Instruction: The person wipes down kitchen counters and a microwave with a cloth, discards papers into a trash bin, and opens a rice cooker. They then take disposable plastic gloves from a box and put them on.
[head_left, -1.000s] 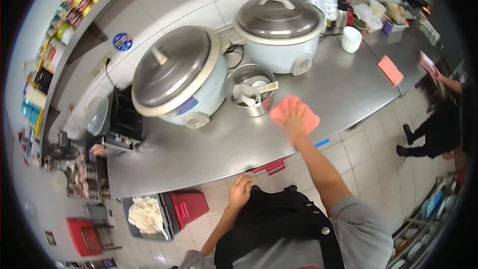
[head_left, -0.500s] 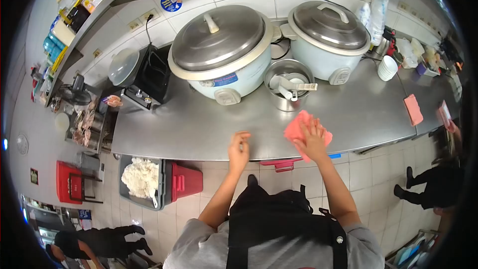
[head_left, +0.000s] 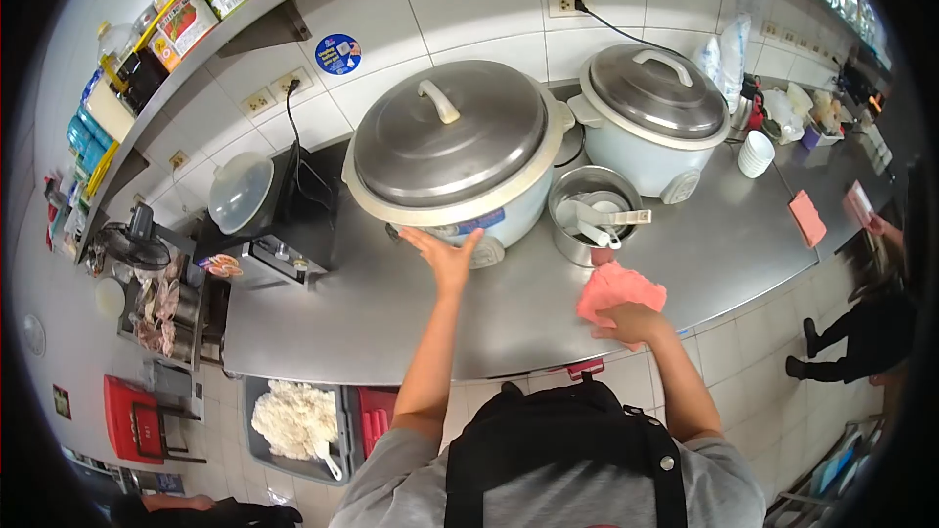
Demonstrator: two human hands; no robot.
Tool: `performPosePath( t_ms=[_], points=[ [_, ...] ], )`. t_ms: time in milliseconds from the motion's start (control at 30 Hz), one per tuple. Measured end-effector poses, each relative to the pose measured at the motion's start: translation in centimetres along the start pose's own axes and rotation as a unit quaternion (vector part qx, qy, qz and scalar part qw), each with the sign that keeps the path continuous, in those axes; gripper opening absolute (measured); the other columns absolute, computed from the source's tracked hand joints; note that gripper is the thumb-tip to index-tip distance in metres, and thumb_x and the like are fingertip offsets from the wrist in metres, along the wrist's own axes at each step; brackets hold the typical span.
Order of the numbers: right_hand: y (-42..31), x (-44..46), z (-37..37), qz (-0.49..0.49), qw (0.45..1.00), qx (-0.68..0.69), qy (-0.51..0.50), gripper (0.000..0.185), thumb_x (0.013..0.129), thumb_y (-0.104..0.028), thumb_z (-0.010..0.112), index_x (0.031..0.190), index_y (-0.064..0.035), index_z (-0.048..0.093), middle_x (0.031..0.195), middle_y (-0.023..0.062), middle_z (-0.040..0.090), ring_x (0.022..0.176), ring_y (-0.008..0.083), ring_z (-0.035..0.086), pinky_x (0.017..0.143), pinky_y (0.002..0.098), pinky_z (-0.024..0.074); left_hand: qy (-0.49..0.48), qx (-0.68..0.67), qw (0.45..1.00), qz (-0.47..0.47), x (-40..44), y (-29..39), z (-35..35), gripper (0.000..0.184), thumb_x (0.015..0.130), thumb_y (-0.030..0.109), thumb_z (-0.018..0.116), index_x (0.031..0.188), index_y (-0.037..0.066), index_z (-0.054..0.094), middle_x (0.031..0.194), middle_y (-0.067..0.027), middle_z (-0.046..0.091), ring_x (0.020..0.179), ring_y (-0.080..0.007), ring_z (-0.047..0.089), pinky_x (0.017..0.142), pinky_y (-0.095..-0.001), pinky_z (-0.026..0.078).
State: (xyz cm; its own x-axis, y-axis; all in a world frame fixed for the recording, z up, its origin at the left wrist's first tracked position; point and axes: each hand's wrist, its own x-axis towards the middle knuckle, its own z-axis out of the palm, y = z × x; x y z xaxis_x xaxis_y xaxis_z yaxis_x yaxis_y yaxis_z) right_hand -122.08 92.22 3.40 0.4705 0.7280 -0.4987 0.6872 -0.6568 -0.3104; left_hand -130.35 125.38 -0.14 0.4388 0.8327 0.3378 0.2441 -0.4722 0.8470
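Note:
My left hand (head_left: 446, 259) is spread open at the front of the large rice cooker (head_left: 450, 142), near its lower body and label; whether it touches is hard to tell. Under my right hand (head_left: 629, 323) lies a pink cloth (head_left: 621, 291), on the steel counter (head_left: 528, 318); the fingers rest on the cloth and partly curl over its near edge. Just behind the cloth stands a metal pot (head_left: 577, 252) with ladles and scoops in it. A second rice cooker (head_left: 636, 152) stands behind the pot, its lid on.
A black appliance (head_left: 293, 235) is at the counter's left. White cups (head_left: 755, 154) and another pink cloth (head_left: 807, 219) are at right. Below the counter sits a bin of rice (head_left: 293, 420). A co-worker (head_left: 866, 332) stands at the far right; another person is partly visible lower left.
My left hand has moved from the counter's front edge up to the large cooker and spread open. My right hand has shifted towards the cloth's near edge. The view has also shifted.

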Motion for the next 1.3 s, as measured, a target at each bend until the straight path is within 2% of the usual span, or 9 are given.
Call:
performPosePath(
  t_ms=[100,167,267,400,533,667,833,1067,1300],
  points=[
    [-4.0,-3.2,-6.2,-0.023,0.988,0.13,-0.077,0.057,0.084,-0.05,0.059,0.127,-0.0137,0.056,0.112,0.0138,0.064,0.104,0.0266,0.06,0.091,0.0362,0.044,0.031,-0.033,0.997,0.057,0.4,-1.6,1.5,0.142,0.058,0.041,0.087,0.138,-0.013,-0.017,0.144,-0.0363,-0.02,0.137,-0.0448,-0.019,0.112,-0.0518,-0.005],
    [-4.9,-3.4,-8.5,-0.239,0.963,0.096,0.083,0.052,0.086,-0.045,0.06,0.125,-0.0109,0.057,0.109,0.0144,0.064,0.098,0.0272,0.062,0.086,0.0373,0.0474,0.026,-0.025,0.998,0.052,0.2,-1.2,1.3,0.142,0.058,0.04,0.088,0.138,-0.013,-0.018,0.144,-0.0359,-0.021,0.137,-0.0447,-0.019,0.112,-0.0518,-0.005],
    [-7.7,-0.5,-13.8,-0.302,0.929,0.135,0.165,0.049,0.087,-0.042,0.06,0.122,-0.0078,0.059,0.103,0.0141,0.066,0.092,0.0267,0.064,0.081,0.036,0.0491,0.017,-0.017,0.999,0.043,0.3,-0.9,1.3,0.142,0.058,0.038,0.088,0.137,-0.012,-0.019,0.144,-0.0349,-0.024,0.137,-0.0439,-0.019,0.113,-0.0498,-0.005],
    [-12.5,7.7,-21.1,-0.263,0.901,0.23,0.257,0.045,0.087,-0.034,0.063,0.117,-0.0004,0.06,0.099,0.0144,0.067,0.09,0.0217,0.064,0.081,0.0322,0.0494,0.02,-0.051,0.996,0.067,-0.1,-1.8,2.2,0.139,0.063,0.036,0.085,0.136,-0.011,-0.024,0.143,-0.0332,-0.027,0.137,-0.0415,-0.021,0.113,-0.0444,-0.006],
    [-15.6,20.3,-25.1,-0.23,0.871,0.092,0.424,0.063,0.085,-0.054,0.057,0.114,0.0023,0.06,0.094,0.0189,0.066,0.091,0.0273,0.064,0.083,0.0378,0.0482,0.04,0.011,0.99,0.134,0.4,-2.3,2.6,0.142,0.06,0.048,0.083,0.137,-0.011,-0.022,0.144,-0.0332,-0.027,0.136,-0.0452,-0.023,0.112,-0.0497,-0.008],
    [-20.1,22.9,-26.2,-0.115,0.898,-0.113,0.409,0.066,0.084,-0.057,0.049,0.11,0.0023,0.058,0.105,0.0264,0.063,0.1,0.0415,0.06,0.088,0.0467,0.0462,0.052,0.006,0.995,0.086,-0.2,-1.6,1.3,0.142,0.055,0.039,0.087,0.142,-0.005,-0.016,0.148,-0.0322,-0.014,0.138,-0.0469,-0.013,0.111,-0.0548,0.013],
    [-20.0,26.2,-27.1,-0.092,0.904,-0.127,0.399,0.05,0.088,-0.043,0.045,0.108,0.0012,0.06,0.106,0.0264,0.062,0.101,0.0423,0.059,0.088,0.0498,0.0454,-0.046,-0.023,0.999,0.016,-3.8,-0.8,-6.0,0.106,0.074,0.034,0.077,0.148,0.008,0.007,0.15,-0.0289,0.006,0.138,-0.0441,0.018,0.108,-0.0456,0.029],
    [-18.6,27.2,-30.4,-0.119,0.907,-0.13,0.383,0.055,0.087,-0.045,0.043,0.103,0.004,0.062,0.104,0.0272,0.062,0.1,0.042,0.059,0.086,0.0495,0.0455,0.049,0.018,0.999,-0.015,-16.6,-5.5,-9.8,0.048,0.084,0.011,0.063,0.129,0.006,0.047,0.133,-0.0162,0.046,0.114,-0.033,0.053,0.095,-0.0393,0.045],
    [-19.0,23.4,-32.9,-0.11,0.897,-0.066,0.422,0.052,0.083,-0.043,0.045,0.101,0.0018,0.065,0.102,0.0258,0.063,0.097,0.0402,0.061,0.085,0.0478,0.0468,0.086,-0.035,0.983,-0.157,-21.5,-5.4,-12.2,0.028,0.088,0.005,0.058,0.116,0.004,0.056,0.118,-0.0102,0.056,0.094,-0.0191,0.061,0.077,-0.0305,0.051]
  ],
)
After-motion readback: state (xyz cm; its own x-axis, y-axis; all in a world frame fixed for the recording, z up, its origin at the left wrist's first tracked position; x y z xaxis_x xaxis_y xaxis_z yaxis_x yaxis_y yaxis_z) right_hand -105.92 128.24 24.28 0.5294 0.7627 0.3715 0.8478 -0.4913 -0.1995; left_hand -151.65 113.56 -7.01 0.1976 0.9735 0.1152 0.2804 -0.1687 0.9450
